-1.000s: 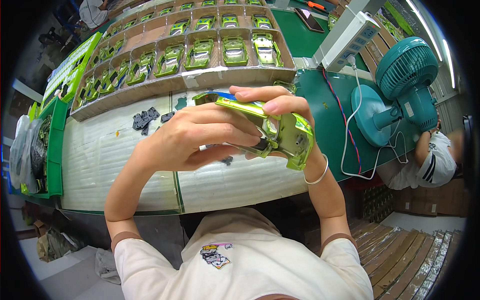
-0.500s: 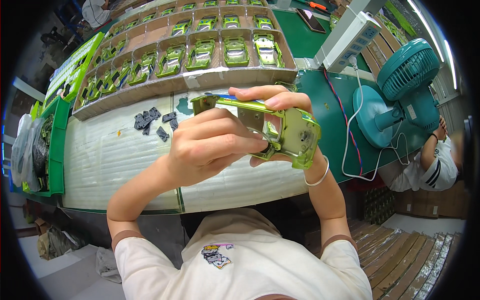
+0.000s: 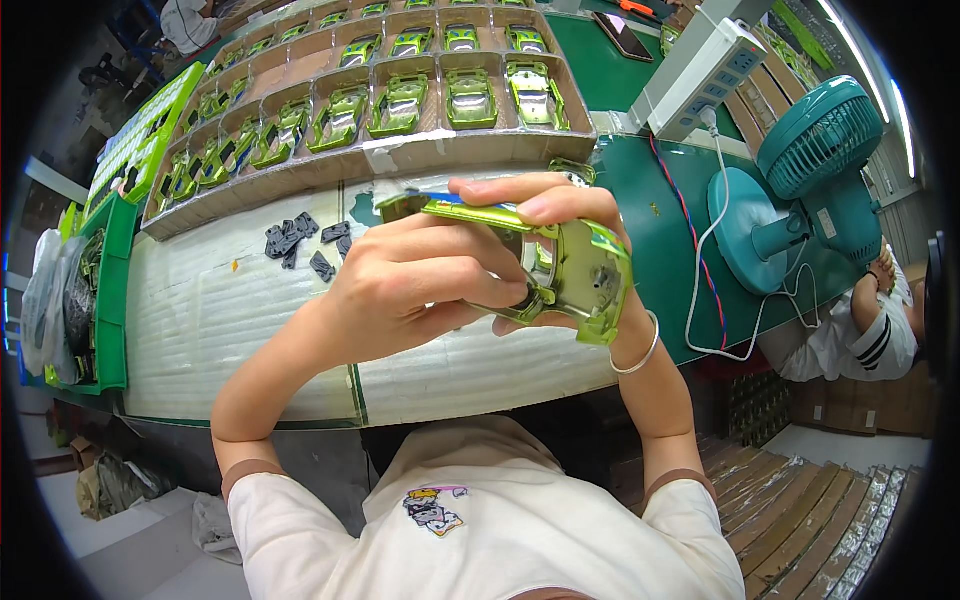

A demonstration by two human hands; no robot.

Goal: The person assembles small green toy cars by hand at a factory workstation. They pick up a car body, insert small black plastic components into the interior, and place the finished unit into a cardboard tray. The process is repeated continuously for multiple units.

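Above the near part of the table, my right hand [image 3: 572, 203] grips a green toy car body shell [image 3: 598, 278], fingers over its far side and thumb beneath. The shell is tilted, its hollow inside toward me. My left hand [image 3: 425, 272] reaches into it from the left, fingers closed together against the inner edge. A dark bit shows at these fingertips, too small and covered to name. Several small dark grey plastic parts [image 3: 289, 240] lie on the white foam mat [image 3: 200, 320], left of and beyond my left hand.
A divided cardboard tray [image 3: 450, 150] holding several green car shells spans the far side. Left stands a green crate [image 3: 117, 300] with bagged parts. On the right are a teal fan [image 3: 820, 130], a power strip [image 3: 715, 80] with cables and a phone [image 3: 622, 37]. Another person [image 3: 870, 335] sits at right.
The shell has turned slightly and shifted a little left and down in my right hand. My left fingers have moved slightly within it, still pressed at the inner edge.
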